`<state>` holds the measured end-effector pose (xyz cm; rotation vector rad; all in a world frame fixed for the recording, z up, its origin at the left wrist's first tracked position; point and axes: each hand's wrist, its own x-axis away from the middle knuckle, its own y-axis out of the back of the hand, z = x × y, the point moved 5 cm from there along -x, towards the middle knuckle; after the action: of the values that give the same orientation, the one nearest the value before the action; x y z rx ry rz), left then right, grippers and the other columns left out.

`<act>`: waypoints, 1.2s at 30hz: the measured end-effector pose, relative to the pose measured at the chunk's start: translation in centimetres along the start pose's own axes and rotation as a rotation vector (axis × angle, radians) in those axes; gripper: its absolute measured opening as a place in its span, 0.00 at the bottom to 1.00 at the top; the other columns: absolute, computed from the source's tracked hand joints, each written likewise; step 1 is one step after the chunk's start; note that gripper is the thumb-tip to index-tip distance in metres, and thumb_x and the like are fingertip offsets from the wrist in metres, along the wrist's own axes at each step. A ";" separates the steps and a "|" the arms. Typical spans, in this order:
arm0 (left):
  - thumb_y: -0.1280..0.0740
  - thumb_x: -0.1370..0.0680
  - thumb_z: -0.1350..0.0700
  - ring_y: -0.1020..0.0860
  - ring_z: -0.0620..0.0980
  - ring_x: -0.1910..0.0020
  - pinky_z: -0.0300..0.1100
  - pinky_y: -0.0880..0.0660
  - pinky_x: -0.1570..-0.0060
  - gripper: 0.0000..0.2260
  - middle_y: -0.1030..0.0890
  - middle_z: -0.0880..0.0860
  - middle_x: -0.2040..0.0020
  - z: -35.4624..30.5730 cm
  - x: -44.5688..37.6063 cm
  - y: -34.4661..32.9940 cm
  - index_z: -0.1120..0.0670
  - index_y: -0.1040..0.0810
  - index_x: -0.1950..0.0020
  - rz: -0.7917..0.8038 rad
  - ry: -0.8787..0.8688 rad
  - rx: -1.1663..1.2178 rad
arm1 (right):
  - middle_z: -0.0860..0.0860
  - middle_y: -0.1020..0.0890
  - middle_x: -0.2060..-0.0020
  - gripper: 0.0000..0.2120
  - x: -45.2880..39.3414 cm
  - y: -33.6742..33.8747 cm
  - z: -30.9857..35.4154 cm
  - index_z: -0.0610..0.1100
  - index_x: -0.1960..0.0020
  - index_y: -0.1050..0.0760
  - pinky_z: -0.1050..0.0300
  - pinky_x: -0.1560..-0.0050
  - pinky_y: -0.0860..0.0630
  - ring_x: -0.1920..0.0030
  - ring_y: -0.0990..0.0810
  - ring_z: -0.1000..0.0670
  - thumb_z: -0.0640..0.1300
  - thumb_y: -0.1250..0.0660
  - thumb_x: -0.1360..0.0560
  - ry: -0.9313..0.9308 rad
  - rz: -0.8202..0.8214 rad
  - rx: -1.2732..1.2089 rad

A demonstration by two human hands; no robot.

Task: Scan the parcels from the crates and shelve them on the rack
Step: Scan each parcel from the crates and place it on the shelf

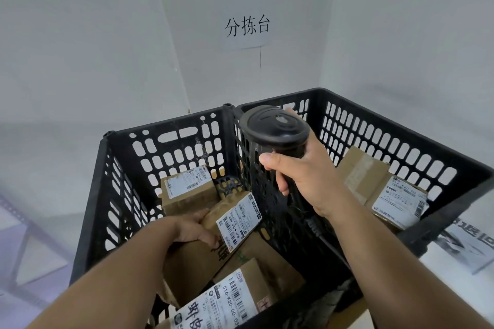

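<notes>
— Cardboard parcel (232,219) lay in the left crate (107,195); the left hand (197,230) gripped it.
— Right hand (307,176) clasped the scanner (275,128); best tilt the label up toward it.

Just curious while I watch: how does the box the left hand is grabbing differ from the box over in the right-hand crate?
The held box sits in the left crate, gripped by the left hand; the other box lies untouched in the right crate. The held box looks smaller. It is crowded among other parcels, while the other box has no neighbours in view. Both are brown cardboard with white barcode labels.
</notes>
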<state>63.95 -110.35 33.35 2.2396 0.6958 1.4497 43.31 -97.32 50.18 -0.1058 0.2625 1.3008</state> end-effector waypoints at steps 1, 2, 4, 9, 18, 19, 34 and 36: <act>0.23 0.35 0.46 0.25 0.54 0.43 0.49 0.27 0.40 0.49 0.29 0.56 0.31 -0.5 0.6 0.1 0.42 0.51 0.22 0.000 -0.013 0.011 | 0.49 0.18 0.60 0.38 0.0 -0.1 0.2 0.56 0.24 0.40 0.55 0.71 0.26 0.74 0.26 0.48 0.38 0.27 0.27 0.005 0.006 0.004; 0.24 0.32 0.47 0.25 0.53 0.46 0.48 0.27 0.42 0.46 0.29 0.55 0.31 -0.7 1.2 0.5 0.42 0.51 0.22 -0.039 -0.024 0.004 | 0.49 0.19 0.59 0.39 0.2 -0.1 0.6 0.56 0.24 0.40 0.55 0.71 0.26 0.74 0.26 0.48 0.38 0.26 0.27 0.013 0.014 0.006; 0.28 0.28 0.43 0.26 0.54 0.43 0.51 0.29 0.38 0.42 0.30 0.55 0.31 -1.2 2.8 1.8 0.41 0.50 0.22 -0.168 -0.072 -0.039 | 0.51 0.19 0.62 0.37 0.7 -0.1 1.6 0.57 0.25 0.39 0.55 0.71 0.25 0.74 0.26 0.48 0.38 0.26 0.28 0.036 0.035 0.007; 0.34 0.26 0.36 0.27 0.55 0.38 0.53 0.35 0.32 0.42 0.31 0.56 0.29 -1.5 7.6 3.9 0.44 0.55 0.21 -0.407 -0.187 0.032 | 0.53 0.19 0.64 0.38 3.6 0.5 4.2 0.56 0.24 0.39 0.54 0.71 0.25 0.74 0.26 0.49 0.38 0.26 0.27 0.088 0.057 0.012; 0.26 0.29 0.60 0.28 0.54 0.38 0.54 0.28 0.41 0.40 0.30 0.49 0.32 -3.3 17.9 3.5 0.46 0.45 0.24 -0.881 -0.607 0.826 | 0.55 0.19 0.59 0.38 11.1 2.4 5.9 0.66 0.30 0.38 0.52 0.70 0.24 0.73 0.26 0.46 0.39 0.25 0.28 0.098 0.111 -0.006; 0.26 0.28 0.61 0.28 0.54 0.37 0.52 0.26 0.44 0.40 0.30 0.49 0.32 -3.9 19.2 3.1 0.45 0.45 0.24 -0.921 -0.668 0.860 | 0.55 0.19 0.59 0.38 11.9 2.6 6.3 0.66 0.29 0.38 0.52 0.70 0.24 0.73 0.26 0.46 0.41 0.24 0.30 0.102 0.112 -0.013; 0.26 0.28 0.54 0.24 0.50 0.38 0.59 0.20 0.50 0.41 0.25 0.45 0.37 -16.8 28.3 -8.7 0.32 0.48 0.26 -0.786 -0.994 0.730 | 0.52 0.18 0.59 0.38 25.5 10.5 10.7 0.63 0.27 0.37 0.50 0.69 0.25 0.73 0.27 0.46 0.39 0.26 0.30 0.216 -0.013 -0.002; 0.26 0.29 0.53 0.24 0.51 0.38 0.56 0.19 0.51 0.41 0.25 0.45 0.36 -18.9 27.8 -10.8 0.33 0.46 0.26 -0.730 -1.027 0.689 | 0.53 0.19 0.59 0.40 27.3 12.2 10.3 0.62 0.25 0.39 0.52 0.69 0.24 0.73 0.26 0.47 0.41 0.25 0.31 0.190 -0.076 0.020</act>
<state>54.09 -84.26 55.00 2.3173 1.4856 -0.3633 39.58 -66.12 54.12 -0.2215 0.4298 1.2135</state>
